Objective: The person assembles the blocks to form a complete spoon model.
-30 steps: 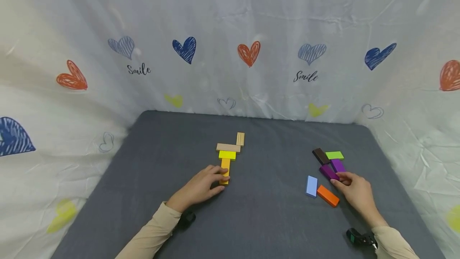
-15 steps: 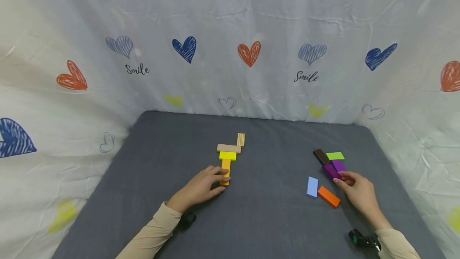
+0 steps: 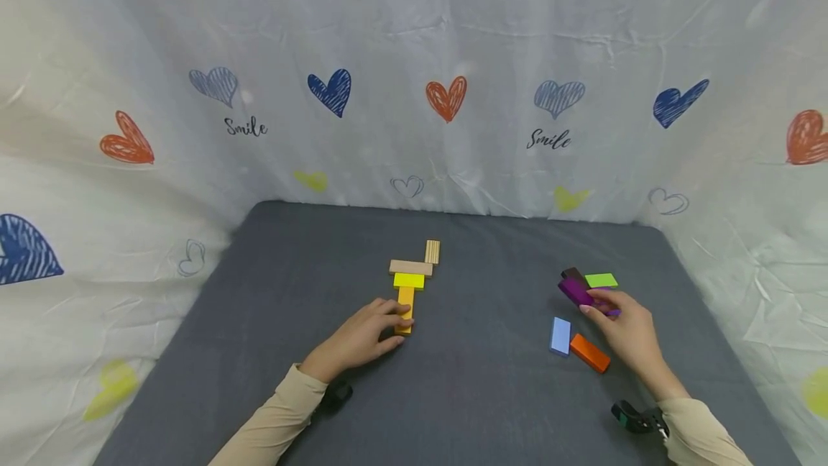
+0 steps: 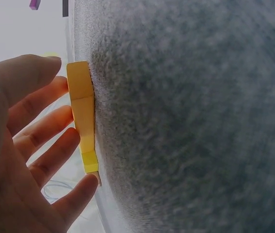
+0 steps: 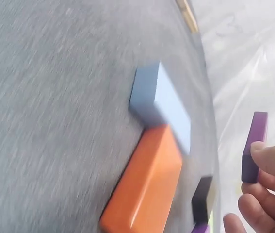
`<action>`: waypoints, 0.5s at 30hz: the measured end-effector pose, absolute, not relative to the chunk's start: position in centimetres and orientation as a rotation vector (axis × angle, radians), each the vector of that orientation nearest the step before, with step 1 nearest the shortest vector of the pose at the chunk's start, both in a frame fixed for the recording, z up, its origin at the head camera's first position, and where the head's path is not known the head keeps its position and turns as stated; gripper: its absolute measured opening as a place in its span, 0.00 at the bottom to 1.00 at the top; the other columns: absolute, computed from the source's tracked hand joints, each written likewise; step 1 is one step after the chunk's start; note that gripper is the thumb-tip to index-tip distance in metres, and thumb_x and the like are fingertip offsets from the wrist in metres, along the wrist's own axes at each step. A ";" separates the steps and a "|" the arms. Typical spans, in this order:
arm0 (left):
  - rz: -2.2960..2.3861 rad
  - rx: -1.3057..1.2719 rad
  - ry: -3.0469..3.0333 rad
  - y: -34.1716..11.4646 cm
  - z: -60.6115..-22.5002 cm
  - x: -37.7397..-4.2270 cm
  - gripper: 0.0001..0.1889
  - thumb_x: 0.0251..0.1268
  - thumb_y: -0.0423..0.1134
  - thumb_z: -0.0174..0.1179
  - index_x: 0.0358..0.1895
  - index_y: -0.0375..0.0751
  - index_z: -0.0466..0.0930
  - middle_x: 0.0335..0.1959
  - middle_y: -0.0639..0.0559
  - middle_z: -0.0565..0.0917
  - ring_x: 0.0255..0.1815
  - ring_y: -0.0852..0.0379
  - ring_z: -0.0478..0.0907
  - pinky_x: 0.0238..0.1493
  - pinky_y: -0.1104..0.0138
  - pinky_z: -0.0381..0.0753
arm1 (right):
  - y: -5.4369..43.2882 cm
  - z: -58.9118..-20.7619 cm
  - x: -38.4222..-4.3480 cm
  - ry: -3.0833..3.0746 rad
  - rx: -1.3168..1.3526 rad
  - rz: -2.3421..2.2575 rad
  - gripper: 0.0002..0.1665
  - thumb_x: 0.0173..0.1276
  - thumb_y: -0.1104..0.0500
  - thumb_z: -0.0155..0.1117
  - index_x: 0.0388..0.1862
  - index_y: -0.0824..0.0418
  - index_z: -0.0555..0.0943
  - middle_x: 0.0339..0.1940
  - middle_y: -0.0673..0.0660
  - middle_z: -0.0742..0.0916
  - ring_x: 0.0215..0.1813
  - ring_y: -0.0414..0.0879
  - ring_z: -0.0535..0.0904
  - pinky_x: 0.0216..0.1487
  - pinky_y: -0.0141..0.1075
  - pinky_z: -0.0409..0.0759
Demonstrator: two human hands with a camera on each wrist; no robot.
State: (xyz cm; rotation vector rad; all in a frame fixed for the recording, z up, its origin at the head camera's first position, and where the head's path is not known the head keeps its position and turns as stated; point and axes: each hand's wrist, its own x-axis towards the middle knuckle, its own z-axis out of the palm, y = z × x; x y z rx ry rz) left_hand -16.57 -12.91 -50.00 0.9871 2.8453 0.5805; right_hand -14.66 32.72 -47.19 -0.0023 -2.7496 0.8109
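right hand (image 3: 627,329) pinches a purple block (image 3: 573,292) between thumb and fingers, and the right wrist view shows it raised off the tabletop (image 3: 485,380), seen against the curtain (image 5: 244,73). from the head it overlaps the dark brown block (image 3: 571,273); a lime green block (image 3: 601,280) lies near. a violet block (image 5: 200,228) is mostly hidden by that hand. a light blue block (image 3: 560,336) and an orange block (image 3: 590,353) lie closer to the person, just beside each other.

left hand (image 3: 359,336) is loosely spread, holding nothing firmly, its fingertips on or right against an amber block (image 3: 406,296). beyond that come a yellow block (image 3: 409,280), a tan block laid crosswise (image 3: 410,267) and a striped block (image 3: 433,252) near its right end.

the step in hand looks like lifting the purple block. my judgement is that the next move calls for a steady pinch, enough height to clear its neighbours, and a still left hand.
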 end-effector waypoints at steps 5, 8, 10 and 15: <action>0.581 0.974 2.847 -12.9 -50.0 -16.5 0.19 0.69 0.47 0.63 0.61 0.56 0.81 0.67 0.58 0.75 0.63 0.55 0.73 0.62 0.57 0.77 | 30.8 -47.0 -15.7 -2.772 0.103 0.851 0.19 0.66 0.55 0.70 0.52 0.63 0.83 0.41 0.61 0.87 0.37 0.46 0.79 0.32 0.26 0.75; 0.578 0.970 2.844 -12.9 -50.0 -16.4 0.19 0.68 0.47 0.63 0.61 0.56 0.81 0.67 0.58 0.75 0.63 0.55 0.73 0.62 0.57 0.77 | 29.6 -47.2 -16.3 -2.794 0.168 0.877 0.19 0.67 0.56 0.69 0.54 0.62 0.83 0.43 0.60 0.87 0.39 0.47 0.81 0.34 0.27 0.78; 0.578 0.970 2.840 -12.9 -50.0 -16.3 0.19 0.69 0.48 0.62 0.61 0.56 0.81 0.67 0.57 0.75 0.63 0.55 0.73 0.62 0.57 0.77 | 28.8 -47.3 -16.7 -2.805 0.206 0.893 0.19 0.66 0.57 0.69 0.54 0.61 0.83 0.44 0.60 0.87 0.41 0.48 0.82 0.35 0.28 0.79; 0.585 0.975 2.841 -12.9 -49.9 -16.4 0.19 0.69 0.48 0.62 0.62 0.56 0.81 0.67 0.58 0.75 0.63 0.55 0.73 0.63 0.57 0.77 | 26.6 -47.6 -18.0 -2.810 0.276 0.921 0.18 0.65 0.57 0.70 0.53 0.60 0.83 0.44 0.59 0.87 0.42 0.48 0.81 0.37 0.30 0.79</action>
